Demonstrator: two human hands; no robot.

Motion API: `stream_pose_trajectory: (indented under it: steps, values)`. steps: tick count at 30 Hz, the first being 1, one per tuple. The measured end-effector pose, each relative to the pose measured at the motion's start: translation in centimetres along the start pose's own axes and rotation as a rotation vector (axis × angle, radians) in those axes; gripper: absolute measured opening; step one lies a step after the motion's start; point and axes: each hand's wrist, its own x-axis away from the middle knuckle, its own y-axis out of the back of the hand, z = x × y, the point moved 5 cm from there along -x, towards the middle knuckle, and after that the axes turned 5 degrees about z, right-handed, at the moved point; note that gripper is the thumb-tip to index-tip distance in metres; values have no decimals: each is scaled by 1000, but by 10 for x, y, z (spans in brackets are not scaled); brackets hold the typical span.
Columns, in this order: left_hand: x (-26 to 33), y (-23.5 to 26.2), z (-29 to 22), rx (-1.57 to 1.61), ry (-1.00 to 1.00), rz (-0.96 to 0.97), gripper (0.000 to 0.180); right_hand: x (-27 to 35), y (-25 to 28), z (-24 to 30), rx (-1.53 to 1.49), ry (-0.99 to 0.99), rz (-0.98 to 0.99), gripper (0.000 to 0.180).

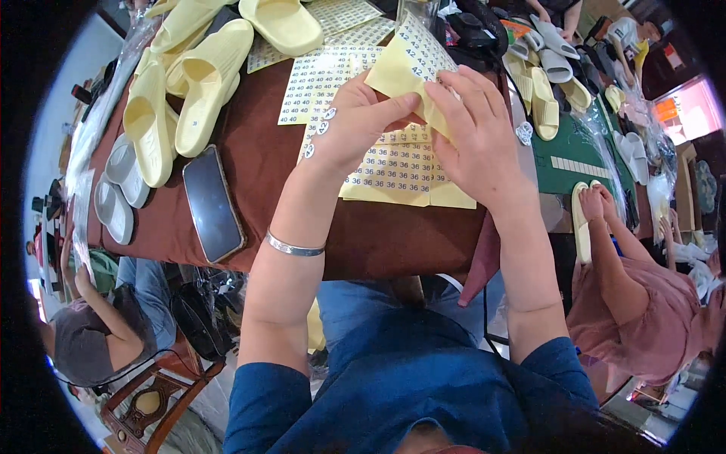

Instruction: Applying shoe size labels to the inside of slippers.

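Both my hands are raised over the table, pinching a bent yellow sheet of number stickers [417, 57] between them. My left hand [352, 125] grips its left edge with the thumb toward the middle. Fingers of my right hand [478, 136] are closed on its right side, and their tips are partly hidden by the paper. A few small round white stickers [323, 126] cling to my left hand near the thumb and wrist. Beneath, more sticker sheets [389, 170] lie overlapping on the brown tablecloth [378, 242].
Pale yellow slippers [215, 83] are piled at the far left, with grey slippers [121, 181] beside them. A phone [213, 204] lies near the front edge. At the right, a co-worker's hands [595, 203] hold a yellow slipper [581, 227] by a green table [560, 163]. Another person sits at left.
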Motion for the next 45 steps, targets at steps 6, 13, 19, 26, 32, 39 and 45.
stream_pose_trajectory:
  steps: [6,13,19,26,32,39,45]
  values:
    - [12,36,-34,28,-51,-240,39,2,2,-5,77,33,-57,43]
    - [89,75,-51,-627,228,-602,41,3,13,-12,89,10,-126,32]
    - [131,91,-37,-291,312,-529,43,7,-1,-8,14,33,-37,15]
    - [129,81,-29,-316,393,-434,63,14,-12,-17,-40,-30,91,14]
    - [133,77,-26,-394,414,-378,68,19,-24,-9,-59,-11,233,20]
    - [136,60,-23,-401,278,-334,64,18,-25,2,-45,29,289,22]
    - [145,49,-22,-357,190,-343,61,1,-14,48,-251,201,180,11]
